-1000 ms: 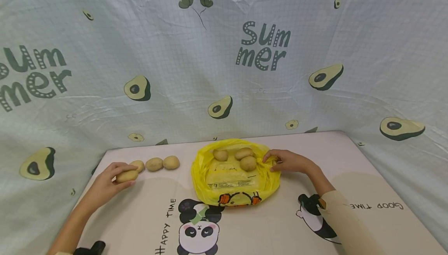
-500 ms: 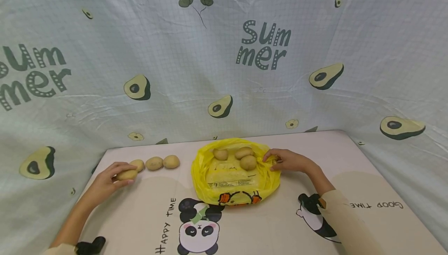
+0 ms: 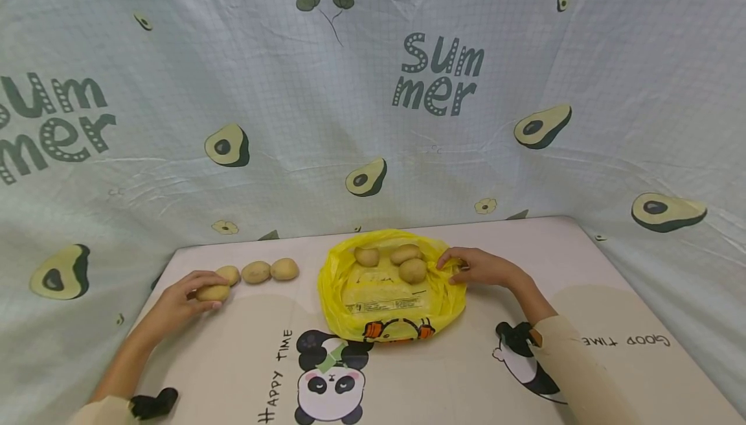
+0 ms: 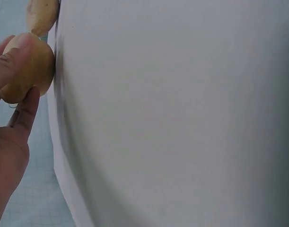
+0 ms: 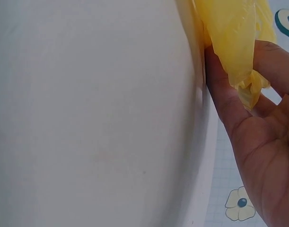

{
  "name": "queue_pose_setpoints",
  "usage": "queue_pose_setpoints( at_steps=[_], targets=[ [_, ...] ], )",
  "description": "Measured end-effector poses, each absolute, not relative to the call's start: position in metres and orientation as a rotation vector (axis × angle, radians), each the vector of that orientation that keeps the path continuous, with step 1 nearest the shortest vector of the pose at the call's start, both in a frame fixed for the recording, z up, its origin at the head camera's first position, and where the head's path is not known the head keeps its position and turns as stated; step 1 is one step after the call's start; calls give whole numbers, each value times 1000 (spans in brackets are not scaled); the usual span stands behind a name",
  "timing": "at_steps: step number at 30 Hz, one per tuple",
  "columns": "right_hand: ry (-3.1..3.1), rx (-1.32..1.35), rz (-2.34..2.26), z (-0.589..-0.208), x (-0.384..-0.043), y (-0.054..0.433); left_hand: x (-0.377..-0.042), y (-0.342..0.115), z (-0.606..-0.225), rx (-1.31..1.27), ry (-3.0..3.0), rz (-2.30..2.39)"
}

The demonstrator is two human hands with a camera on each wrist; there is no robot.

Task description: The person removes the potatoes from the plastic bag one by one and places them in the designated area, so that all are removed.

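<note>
At the table's left side my left hand (image 3: 177, 305) grips a potato (image 3: 213, 293) between thumb and fingers. The left wrist view shows this potato (image 4: 42, 64) close up, with another potato (image 4: 42, 16) just beyond it. Behind it in the head view, a row of three potatoes (image 3: 256, 273) runs to the right. A yellow plastic bag (image 3: 335, 308) lies spread at the middle of the table, its mouth wide and three potatoes (image 3: 412, 271) inside. My right hand (image 3: 484, 268) pinches the bag's right edge; the right wrist view shows the crumpled yellow plastic (image 5: 229, 38) between thumb and fingers.
A pale cloth (image 3: 437, 386) with panda prints and lettering covers the table. Behind and along the sides hangs a light curtain (image 3: 291, 88) printed with avocados. Black bands circle both wrists near the cream sleeves.
My left forearm has moved slightly up and to the right, with the sleeve showing more. The held potato has shifted very slightly right. My right hand and the bag stay put.
</note>
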State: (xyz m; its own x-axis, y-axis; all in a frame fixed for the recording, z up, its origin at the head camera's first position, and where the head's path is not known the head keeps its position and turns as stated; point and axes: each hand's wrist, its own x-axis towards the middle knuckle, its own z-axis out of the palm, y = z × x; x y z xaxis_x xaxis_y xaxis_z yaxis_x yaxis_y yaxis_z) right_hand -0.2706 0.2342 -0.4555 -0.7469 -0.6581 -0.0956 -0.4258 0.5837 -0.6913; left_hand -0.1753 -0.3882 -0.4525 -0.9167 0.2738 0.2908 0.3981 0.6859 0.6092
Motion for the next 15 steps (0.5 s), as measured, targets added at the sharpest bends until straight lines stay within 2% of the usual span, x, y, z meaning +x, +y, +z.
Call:
queue_pose_setpoints(
  at_steps=[15],
  targets=[
    [2473, -883, -965, -456, -269, 234, -174, -386, -456, -519, -2724, -978]
  ],
)
